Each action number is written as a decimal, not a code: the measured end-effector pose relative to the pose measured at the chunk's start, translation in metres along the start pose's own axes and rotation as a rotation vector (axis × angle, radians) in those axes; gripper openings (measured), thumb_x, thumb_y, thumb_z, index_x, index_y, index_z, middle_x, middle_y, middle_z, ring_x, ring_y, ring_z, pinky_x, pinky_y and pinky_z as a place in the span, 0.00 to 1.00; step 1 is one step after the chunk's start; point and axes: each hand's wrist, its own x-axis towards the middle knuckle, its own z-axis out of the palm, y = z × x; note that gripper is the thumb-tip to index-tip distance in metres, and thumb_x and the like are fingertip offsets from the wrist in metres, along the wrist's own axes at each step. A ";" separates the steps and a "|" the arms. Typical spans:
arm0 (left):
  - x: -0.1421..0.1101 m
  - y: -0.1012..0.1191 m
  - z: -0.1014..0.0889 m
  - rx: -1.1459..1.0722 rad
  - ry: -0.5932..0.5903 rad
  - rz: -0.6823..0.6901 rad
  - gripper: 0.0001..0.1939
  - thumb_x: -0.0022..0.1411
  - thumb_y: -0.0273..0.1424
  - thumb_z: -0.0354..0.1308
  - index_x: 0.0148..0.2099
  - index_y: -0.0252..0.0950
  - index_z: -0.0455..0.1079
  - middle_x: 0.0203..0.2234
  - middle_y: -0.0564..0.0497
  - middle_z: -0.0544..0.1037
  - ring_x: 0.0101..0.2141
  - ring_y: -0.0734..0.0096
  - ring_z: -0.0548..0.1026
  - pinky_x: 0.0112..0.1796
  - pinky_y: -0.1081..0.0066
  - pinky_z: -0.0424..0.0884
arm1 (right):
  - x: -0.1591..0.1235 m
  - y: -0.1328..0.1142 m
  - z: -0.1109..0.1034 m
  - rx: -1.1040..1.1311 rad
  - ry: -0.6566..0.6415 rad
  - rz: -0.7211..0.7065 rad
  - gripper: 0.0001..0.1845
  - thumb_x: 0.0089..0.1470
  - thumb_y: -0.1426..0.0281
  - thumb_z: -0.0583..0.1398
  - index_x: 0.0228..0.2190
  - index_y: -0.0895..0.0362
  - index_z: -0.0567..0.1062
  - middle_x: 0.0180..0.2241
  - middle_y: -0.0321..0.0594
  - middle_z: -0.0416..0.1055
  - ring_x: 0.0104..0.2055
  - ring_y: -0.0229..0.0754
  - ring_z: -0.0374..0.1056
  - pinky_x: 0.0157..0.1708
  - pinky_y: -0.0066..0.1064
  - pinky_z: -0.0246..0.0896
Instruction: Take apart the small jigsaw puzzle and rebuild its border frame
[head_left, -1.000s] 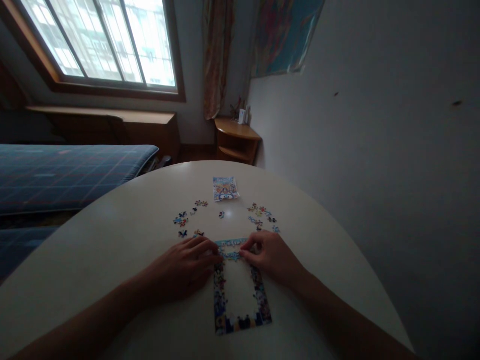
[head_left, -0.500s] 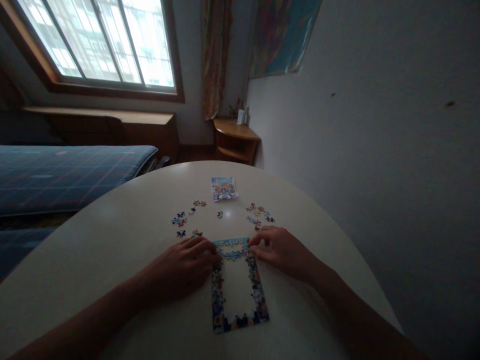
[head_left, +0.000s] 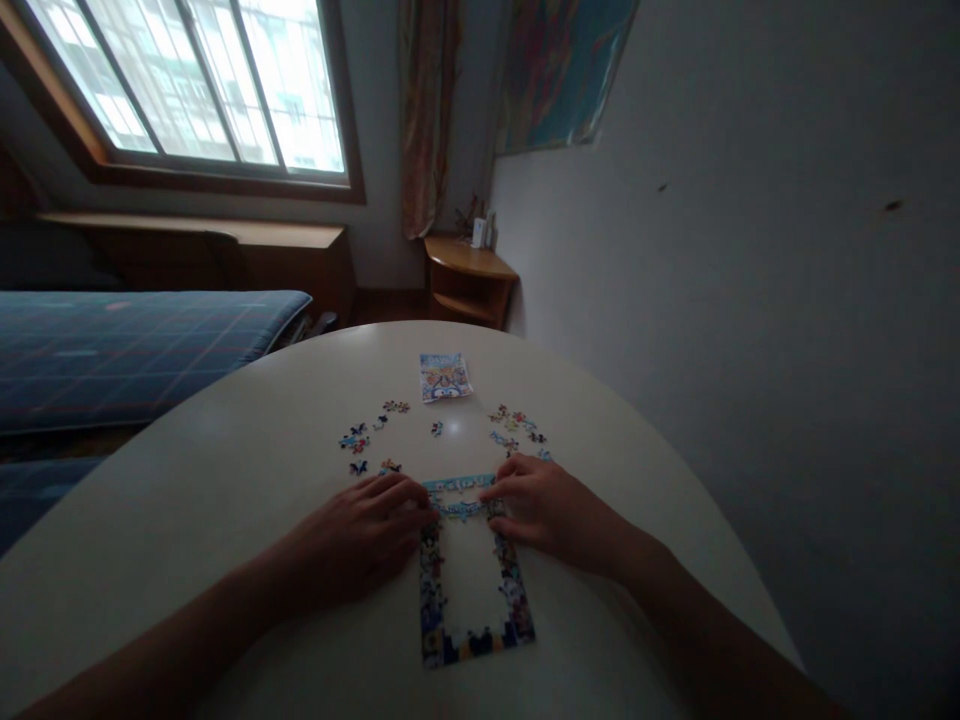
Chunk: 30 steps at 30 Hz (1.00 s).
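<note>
A jigsaw puzzle frame (head_left: 472, 640), with its border joined and its middle bare, lies on the round white table (head_left: 225, 500). My left hand (head_left: 360, 535) rests flat on the table, fingers stretched to the frame's upper left corner. My right hand (head_left: 547, 505) lies at the upper right corner, fingertips curled down onto the top edge pieces. Whether it pinches a piece I cannot make out. Loose pieces lie in a left cluster (head_left: 358, 440) and a right cluster (head_left: 516, 425), with a single piece (head_left: 436, 428) between.
A small printed picture card (head_left: 444, 376) lies beyond the pieces. A wall stands close on the right. A bed with a blue plaid cover (head_left: 135, 345) is to the left, a wooden corner shelf (head_left: 469, 275) behind the table, a window above.
My right hand drew back to the right from the top edge, then returned onto the frame's upper right corner. My left hand stayed put.
</note>
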 end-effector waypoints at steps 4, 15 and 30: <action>0.000 0.000 0.000 0.003 -0.008 0.003 0.15 0.68 0.24 0.50 0.55 0.37 0.67 0.46 0.45 0.74 0.46 0.61 0.71 0.48 0.60 0.72 | 0.000 0.001 0.001 -0.023 0.011 -0.004 0.20 0.52 0.68 0.68 0.48 0.52 0.79 0.45 0.43 0.74 0.46 0.45 0.71 0.49 0.36 0.65; -0.001 0.000 0.001 0.015 0.020 0.008 0.15 0.68 0.24 0.51 0.55 0.38 0.67 0.45 0.45 0.74 0.46 0.60 0.72 0.48 0.59 0.72 | 0.002 -0.002 0.012 -0.034 0.107 0.032 0.14 0.53 0.67 0.67 0.43 0.54 0.79 0.43 0.42 0.74 0.46 0.45 0.70 0.50 0.40 0.64; 0.000 0.000 0.000 0.010 0.011 0.002 0.15 0.68 0.24 0.50 0.55 0.37 0.67 0.46 0.45 0.74 0.46 0.60 0.72 0.47 0.58 0.73 | 0.005 -0.002 0.019 -0.022 0.129 0.038 0.10 0.54 0.69 0.65 0.39 0.54 0.80 0.42 0.42 0.74 0.46 0.45 0.70 0.49 0.38 0.64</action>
